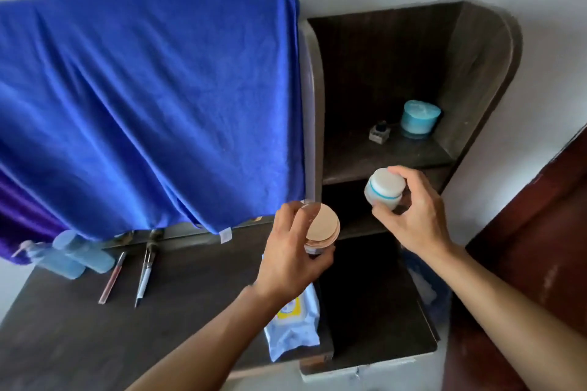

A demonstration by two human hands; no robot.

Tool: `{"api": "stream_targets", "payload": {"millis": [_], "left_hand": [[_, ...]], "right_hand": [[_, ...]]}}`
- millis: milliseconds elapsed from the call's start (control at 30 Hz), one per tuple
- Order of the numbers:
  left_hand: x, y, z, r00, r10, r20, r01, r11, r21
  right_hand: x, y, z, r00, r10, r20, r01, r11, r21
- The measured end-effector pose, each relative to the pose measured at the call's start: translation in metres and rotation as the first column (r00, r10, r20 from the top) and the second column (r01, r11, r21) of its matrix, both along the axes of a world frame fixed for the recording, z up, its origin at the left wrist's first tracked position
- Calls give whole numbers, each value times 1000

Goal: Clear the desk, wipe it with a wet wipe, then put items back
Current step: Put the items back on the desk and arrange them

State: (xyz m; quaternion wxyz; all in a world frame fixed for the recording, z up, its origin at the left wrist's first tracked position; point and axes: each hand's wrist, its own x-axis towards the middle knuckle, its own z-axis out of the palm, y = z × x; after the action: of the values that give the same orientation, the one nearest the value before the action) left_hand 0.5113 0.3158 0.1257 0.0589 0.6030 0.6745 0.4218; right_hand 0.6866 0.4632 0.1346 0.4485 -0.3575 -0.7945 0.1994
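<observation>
soft daylight | dim shelf recesses | slight blur | edges bowed

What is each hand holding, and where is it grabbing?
Left hand grips the tan-lidded jar around its side; right hand grips the white jar around its side.

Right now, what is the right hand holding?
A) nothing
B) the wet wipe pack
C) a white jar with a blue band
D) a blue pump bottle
C: the right hand grips the white jar with a blue band; the left hand holds the tan-lidded jar.
</observation>
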Motion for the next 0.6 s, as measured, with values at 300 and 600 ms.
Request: {"api": "stream_targets", "payload": {"millis": [300,600], "left_hand": [[-88,-163,-62,968,247,-55,-252,956,-151],[-165,-230,-90,879,473,-64,-473,848,-239]], "right_hand": [[-93,-126,-60,976,180,122,-163,977,-138],[-200,-175,-111,901,323,291,-260,937,-235]]}}
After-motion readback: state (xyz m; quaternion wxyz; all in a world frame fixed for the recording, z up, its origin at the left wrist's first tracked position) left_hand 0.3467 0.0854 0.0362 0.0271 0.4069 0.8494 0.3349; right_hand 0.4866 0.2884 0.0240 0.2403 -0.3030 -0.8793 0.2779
